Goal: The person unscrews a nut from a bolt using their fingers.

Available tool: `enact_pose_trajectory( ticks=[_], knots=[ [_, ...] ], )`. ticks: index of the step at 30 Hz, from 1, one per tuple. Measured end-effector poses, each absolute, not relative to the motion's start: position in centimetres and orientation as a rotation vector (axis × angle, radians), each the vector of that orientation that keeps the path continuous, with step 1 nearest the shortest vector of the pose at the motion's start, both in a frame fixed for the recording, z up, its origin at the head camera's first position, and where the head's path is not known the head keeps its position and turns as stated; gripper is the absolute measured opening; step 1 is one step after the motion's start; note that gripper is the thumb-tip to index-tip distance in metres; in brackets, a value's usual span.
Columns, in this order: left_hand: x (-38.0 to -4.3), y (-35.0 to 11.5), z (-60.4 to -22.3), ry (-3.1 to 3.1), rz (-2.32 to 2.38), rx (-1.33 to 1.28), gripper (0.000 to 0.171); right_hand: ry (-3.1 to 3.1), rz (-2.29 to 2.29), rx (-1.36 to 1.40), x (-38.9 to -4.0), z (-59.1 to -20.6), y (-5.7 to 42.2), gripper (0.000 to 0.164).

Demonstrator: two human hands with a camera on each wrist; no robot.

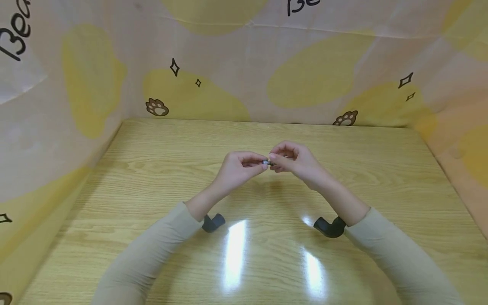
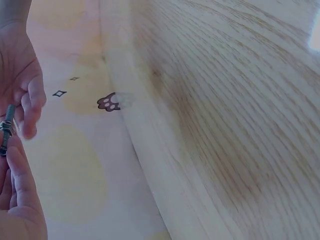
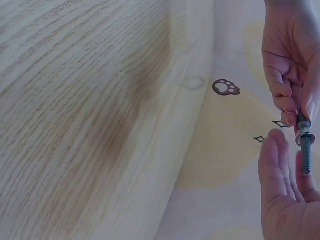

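Over the middle of the table, my left hand [image 1: 242, 169] pinches the head end of a small metal bolt [image 3: 306, 152] between thumb and fingers. The bolt's threaded shank points toward my right hand [image 1: 299, 163], and a washer-like ring sits around it near the head. In the right wrist view the thread shows bare right to its tip. My right hand's fingers [image 3: 272, 155] stand fairly straight beside that tip, with the thumb close behind it. From the left wrist the same bolt [image 2: 9, 122] appears at the frame's edge, its head partly hidden by the left fingers.
A black bent piece [image 1: 213, 223] shows beside the left wrist, and a similar black elbow-shaped piece [image 1: 329, 228] beside the right one, both partly covered by the arms. The wooden table [image 1: 171, 140] meets a patterned cloth wall [image 1: 228, 63] at the back and sides.
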State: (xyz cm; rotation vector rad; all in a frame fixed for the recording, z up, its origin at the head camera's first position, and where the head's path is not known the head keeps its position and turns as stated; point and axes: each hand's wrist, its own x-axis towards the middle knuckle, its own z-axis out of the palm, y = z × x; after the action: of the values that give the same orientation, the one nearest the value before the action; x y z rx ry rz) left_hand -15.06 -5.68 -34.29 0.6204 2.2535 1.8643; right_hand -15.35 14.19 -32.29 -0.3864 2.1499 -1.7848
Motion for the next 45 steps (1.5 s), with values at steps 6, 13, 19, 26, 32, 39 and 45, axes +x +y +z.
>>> enact_pose_trajectory(
  ticks=[6,13,19,26,32,39,45],
  knots=[
    [-15.07,-5.63,-34.27,2.264,1.860,0.615,0.018,2.041,-1.831,-0.311,-15.40,-32.55,14.21,0.017],
    [-15.02,-5.64,-34.14,2.253,1.860,0.633,0.019,2.023,-1.886,-0.319,-15.47,-32.53,14.58,0.016],
    [-14.97,-5.54,-33.96,2.261,1.864,0.629,0.018,2.049,-1.823,-0.298,-15.41,-32.29,14.55,0.024],
    [-14.94,-5.63,-34.07,2.263,1.865,0.653,0.017,2.055,-1.809,-0.395,-15.28,-32.30,14.69,0.020],
    [-14.86,-5.57,-34.01,2.257,1.872,0.634,0.018,2.067,-1.792,-0.377,-15.25,-32.17,14.51,0.027],
    [-14.65,-5.76,-33.70,2.254,1.874,0.657,0.018,1.967,-1.866,-0.383,-15.22,-32.34,14.72,0.014],
    [-14.48,-5.87,-33.60,2.253,1.882,0.673,0.017,1.973,-1.847,-0.403,-15.21,-32.27,14.64,0.020]
  ],
)
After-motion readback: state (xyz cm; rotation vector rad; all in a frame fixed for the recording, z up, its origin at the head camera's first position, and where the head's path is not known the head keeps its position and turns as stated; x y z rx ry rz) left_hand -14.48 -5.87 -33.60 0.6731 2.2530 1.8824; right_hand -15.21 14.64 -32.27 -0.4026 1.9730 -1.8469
